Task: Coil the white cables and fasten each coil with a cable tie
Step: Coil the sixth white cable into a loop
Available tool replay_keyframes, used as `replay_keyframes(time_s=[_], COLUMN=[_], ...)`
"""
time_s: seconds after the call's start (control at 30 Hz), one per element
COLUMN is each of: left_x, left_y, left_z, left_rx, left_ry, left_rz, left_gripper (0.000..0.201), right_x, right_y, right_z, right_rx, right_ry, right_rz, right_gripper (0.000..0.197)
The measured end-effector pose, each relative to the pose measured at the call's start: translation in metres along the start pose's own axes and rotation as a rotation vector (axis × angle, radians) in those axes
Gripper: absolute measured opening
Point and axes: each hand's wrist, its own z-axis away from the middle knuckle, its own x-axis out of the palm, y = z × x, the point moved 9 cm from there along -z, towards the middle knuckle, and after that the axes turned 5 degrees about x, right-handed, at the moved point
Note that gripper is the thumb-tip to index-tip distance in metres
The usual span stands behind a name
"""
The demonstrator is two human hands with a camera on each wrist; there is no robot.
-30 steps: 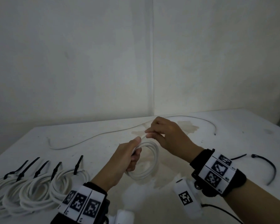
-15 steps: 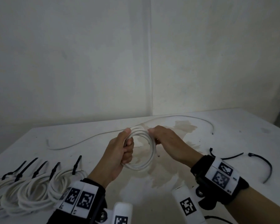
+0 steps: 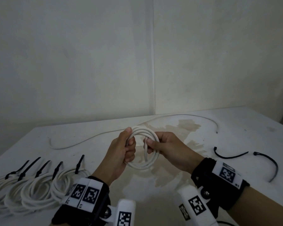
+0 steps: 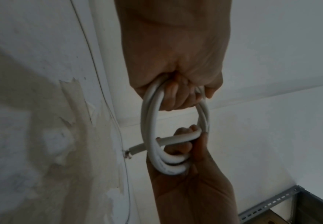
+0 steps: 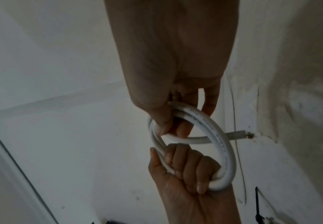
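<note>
A white cable coil [image 3: 142, 167] of a few loops is held upright above the table [image 3: 235, 128], between both hands. My left hand [image 3: 131, 147] grips the coil's left side, fingers curled through the loops and thumb on top. My right hand [image 3: 149, 142] holds the right side and pinches the cable's free end, which crosses the inside of the ring. In the left wrist view the coil [image 4: 149, 121] hangs from my left hand [image 4: 175, 97], and the free end [image 4: 135, 149] sticks out past the right hand [image 4: 185, 151]. In the right wrist view my right hand [image 5: 172, 128] pinches the coil [image 5: 223, 144].
Several tied coils [image 3: 36, 190] with black cable ties lie in a row at the front left. A loose white cable [image 3: 88, 137] runs along the back of the table. Two black cable ties [image 3: 230, 156] [image 3: 271, 165] lie at the right. A brown stain [image 3: 183, 128] marks the table's middle.
My right hand has laid the last length onto the coil and moved from its top to its right side, now pinching the free end. The coil has risen and stands more upright.
</note>
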Motion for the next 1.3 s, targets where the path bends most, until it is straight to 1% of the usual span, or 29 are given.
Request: replay_keyframes(time_s=[0.1,0.17,0.27,0.3,0.37,0.47,0.53,0.63,0.67,0.8,0.93,1.03,1.1,1.13,1.2,1.3], left_x=[-0.002,-0.003,-0.004,-0.004,-0.004,-0.004,-0.003,0.001,0.002,0.001,-0.001,0.004,0.005,0.003,0.002,0.005], left_y=[-0.003,-0.004,-0.003,-0.002,0.0,0.001,0.002,0.003,0.004,0.001,-0.002,-0.004,-0.008,-0.01,-0.013,-0.015], left_z=[-0.002,-0.002,-0.003,-0.004,-0.005,-0.005,-0.005,-0.006,-0.006,-0.002,0.002,0.003,0.004,0.005,0.007,0.008], left_rx=[-0.001,0.009,0.029,0.037,0.044,0.038,0.04,0.046,0.048,0.048,0.055,0.065,0.069,0.067,0.029,-0.07], left_ry=[0.018,0.032,0.048,0.05,0.06,0.08,0.089,0.09,0.089,0.101,0.108,0.028,-0.019,-0.037,-0.077,-0.134], left_rz=[-0.05,-0.084,-0.127,-0.146,-0.179,-0.195,-0.19,-0.187,-0.193,-0.222,-0.174,-0.161,-0.206,-0.234,-0.279,-0.338], left_gripper=[0.044,0.043,0.043,0.043,0.043,0.042,0.042,0.042,0.042,0.043,0.043,0.043,0.044,0.045,0.046,0.051], right_x=[0.009,0.013,0.017,0.019,0.022,0.026,0.024,0.021,0.02,0.017,0.011,-0.002,-0.011,-0.013,-0.012,-0.004], right_y=[0.008,0.011,0.016,0.017,0.016,0.012,0.01,0.005,0.004,0.004,0.005,-0.002,-0.009,-0.011,-0.014,-0.01], right_z=[0.003,0.004,0.004,0.004,0.005,0.006,0.004,0.003,0.003,0.005,0.006,0.003,0.003,0.004,0.004,0.002], right_rx=[0.068,0.099,0.135,0.151,0.182,0.227,0.24,0.211,0.199,0.179,0.135,0.089,0.051,0.031,-0.005,-0.002], right_ry=[-0.113,-0.156,-0.185,-0.191,-0.216,-0.244,-0.203,-0.143,-0.129,-0.09,-0.034,0.12,0.214,0.238,0.237,0.16], right_rz=[-0.102,-0.166,-0.301,-0.354,-0.457,-0.535,-0.488,-0.368,-0.329,-0.196,-0.147,0.01,0.122,0.183,0.33,0.546], right_gripper=[0.014,0.017,0.024,0.024,0.017,0.017,0.019,0.034,0.036,0.032,0.028,0.038,0.045,0.047,0.049,0.049])
